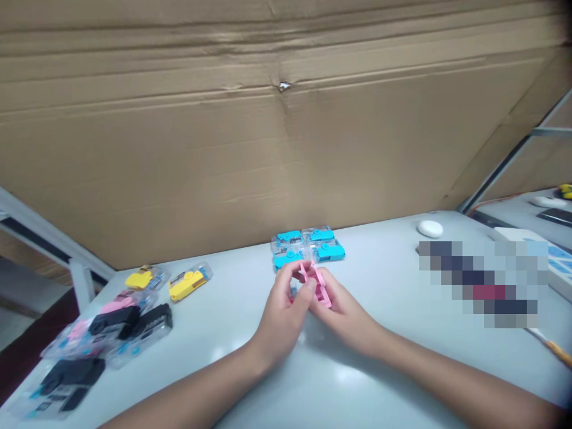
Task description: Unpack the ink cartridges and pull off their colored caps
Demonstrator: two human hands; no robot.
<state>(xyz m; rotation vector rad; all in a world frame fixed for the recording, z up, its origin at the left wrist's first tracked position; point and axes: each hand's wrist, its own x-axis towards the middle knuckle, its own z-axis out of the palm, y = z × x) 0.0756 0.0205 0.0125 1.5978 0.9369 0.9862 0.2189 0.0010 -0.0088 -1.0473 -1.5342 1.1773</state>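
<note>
From here I see the left hand (280, 307) and right hand (346, 313) both gripping a pink plastic piece (320, 292) between them, over the tabletop (384, 283). Just beyond lie blue packs (329, 252); off left, yellow packs (188, 286), then black packs (154, 320) nearer me.

No lettering, brand or number can be read. Small printed marks show on the clear pack with a yellow piece (190, 283), toward the left end of the tabletop (384, 286), but they blur. The pack with black parts (74, 378) by the left edge has pale label patches, too soft to make out. Tiny dark print on the packs with blue pieces (288, 259) at the far edge is equally illegible.
</note>
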